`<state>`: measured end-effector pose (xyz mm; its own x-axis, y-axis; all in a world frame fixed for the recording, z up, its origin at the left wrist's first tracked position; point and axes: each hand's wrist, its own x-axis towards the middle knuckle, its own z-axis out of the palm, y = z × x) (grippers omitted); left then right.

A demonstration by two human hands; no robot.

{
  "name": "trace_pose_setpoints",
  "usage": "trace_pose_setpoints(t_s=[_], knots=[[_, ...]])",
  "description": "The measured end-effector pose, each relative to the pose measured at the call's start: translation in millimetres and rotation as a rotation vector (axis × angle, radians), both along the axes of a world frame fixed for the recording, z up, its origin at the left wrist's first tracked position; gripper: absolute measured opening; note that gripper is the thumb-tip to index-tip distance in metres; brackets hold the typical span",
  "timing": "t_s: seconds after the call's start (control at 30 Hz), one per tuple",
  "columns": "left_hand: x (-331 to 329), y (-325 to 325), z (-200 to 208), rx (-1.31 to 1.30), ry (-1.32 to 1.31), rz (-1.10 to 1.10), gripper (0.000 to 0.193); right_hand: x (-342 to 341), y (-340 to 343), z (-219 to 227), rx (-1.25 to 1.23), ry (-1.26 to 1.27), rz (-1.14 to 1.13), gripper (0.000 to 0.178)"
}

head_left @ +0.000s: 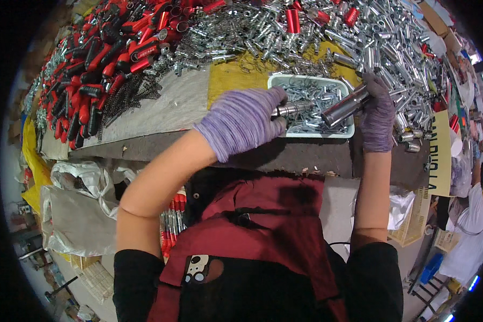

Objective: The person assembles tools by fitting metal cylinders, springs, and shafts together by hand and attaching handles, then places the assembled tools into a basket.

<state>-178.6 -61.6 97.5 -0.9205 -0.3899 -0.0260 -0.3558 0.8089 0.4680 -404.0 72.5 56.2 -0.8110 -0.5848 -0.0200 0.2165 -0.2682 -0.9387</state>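
Note:
Both hands wear purple-grey knit gloves. My left hand (pixel 244 123) is closed on a slim metal shaft (pixel 295 108) that points right, over a pale plastic tray (pixel 316 134) of small metal pins (pixel 308 91). My right hand (pixel 378 110) grips a shiny metal tube (pixel 342 111), tilted so its open end faces down and left toward the shaft. Tube and shaft are apart, with a small gap between them above the tray. The left fingertips are partly hidden behind the hand.
Red-and-black handles (pixel 88 88) pile up at the left of the bench, beside dark springs (pixel 129 99). Loose metal tubes and fittings (pixel 383 48) heap at the back and right. A yellow sheet (pixel 228 83) lies beneath. Bundled red-ended metal rods (pixel 172 225) stand below the bench edge.

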Motion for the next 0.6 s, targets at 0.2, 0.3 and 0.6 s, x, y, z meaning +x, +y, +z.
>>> trace_pose_setpoints(t_s=[0.2,0.3,0.6], knots=[[-11,-4,17,-0.052,-0.081,-0.104,0.043,4,32,-5,0.062,-0.038,0.261,0.028],[-18,-1,24,0.098,-0.013,-0.046,0.048,19,32,11,0.243,0.122,0.36,0.036],[-30,7,14,0.214,0.111,-0.125,0.052,18,28,17,0.184,0.182,0.518,0.041]])
